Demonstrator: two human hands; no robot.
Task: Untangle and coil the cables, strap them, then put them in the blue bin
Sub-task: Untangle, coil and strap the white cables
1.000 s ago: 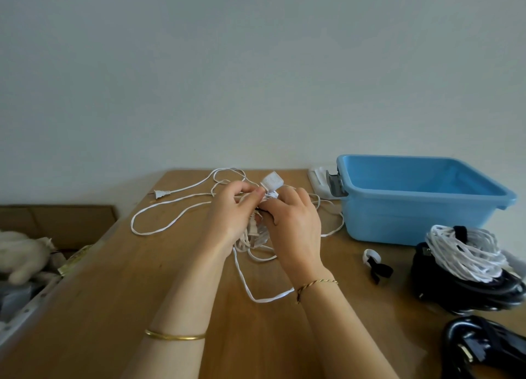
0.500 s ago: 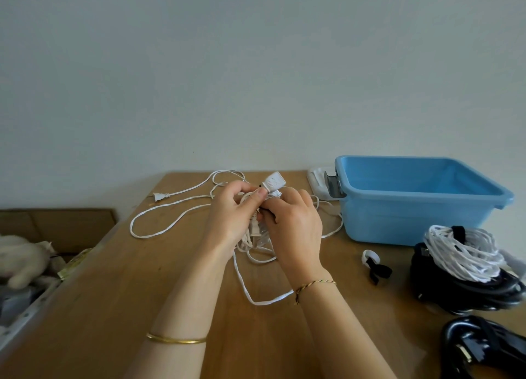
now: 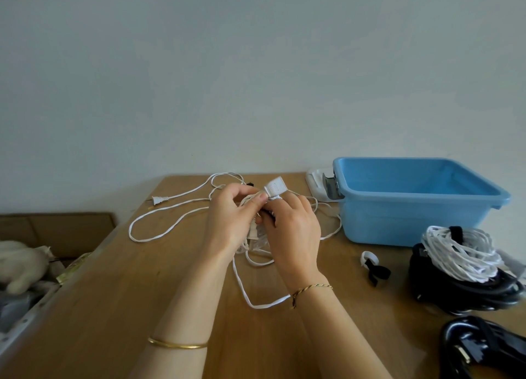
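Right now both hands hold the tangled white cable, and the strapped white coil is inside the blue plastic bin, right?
No. The head view shows the strapped white cable coil outside the blue plastic bin, resting on black cables beside it. Left hand and right hand do hold the tangled white cable.

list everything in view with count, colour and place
loose cable: 1, white, tangled mid-table, held by both hands
bin: 1, blue, table's right rear
coiled cable: 1, white, black-strapped, on the black coil
black coil: 1, black, right edge
second black cable: 1, black, bottom right
loose strap: 1, black and white, before the bin
flat object: 1, white, behind the bin's left end
table: 1, wood brown
cardboard box: 1, brown, left of table
plush toy: 1, cream, far left
bangle: 1, gold, left wrist
chain bracelet: 1, gold, right wrist
left hand: 1, pinches the loose cable near its socket end
right hand: 1, grips the tangle
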